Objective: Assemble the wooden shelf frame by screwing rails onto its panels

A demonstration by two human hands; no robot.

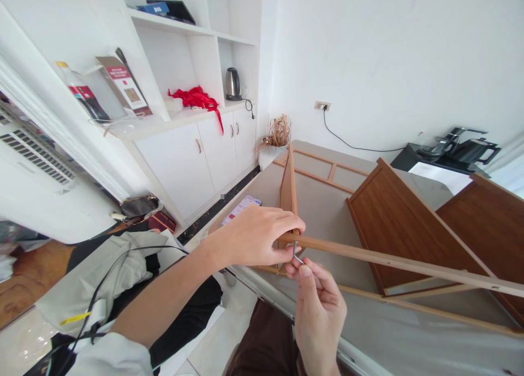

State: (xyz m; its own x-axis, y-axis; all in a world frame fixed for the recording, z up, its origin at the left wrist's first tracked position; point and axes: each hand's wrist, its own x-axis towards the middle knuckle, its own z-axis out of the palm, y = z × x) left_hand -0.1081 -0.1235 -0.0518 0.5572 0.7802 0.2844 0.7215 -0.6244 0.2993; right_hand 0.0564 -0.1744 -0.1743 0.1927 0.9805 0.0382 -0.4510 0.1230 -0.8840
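My left hand (249, 237) is closed around the near end of a long wooden rail (360, 251), its thumb below and fingers over the top. Just beneath that grip, my right hand (321, 305) pinches a bent metal hex key (297, 255) between thumb and fingers. The key's short arm points up at the underside of the rail; whether it sits in a screw cannot be told. An upright wooden panel (289, 185) meets the rail near my left hand. Slatted-looking brown shelf boards (409, 228) stand tilted within the frame to the right.
The frame lies on a grey-topped table (327, 201), with a phone (241, 208) on it beyond my left wrist. A second brown board (491, 234) leans at the far right. Clothes (123, 267) and a black cable lie at left; white cabinets (176, 152) stand behind.
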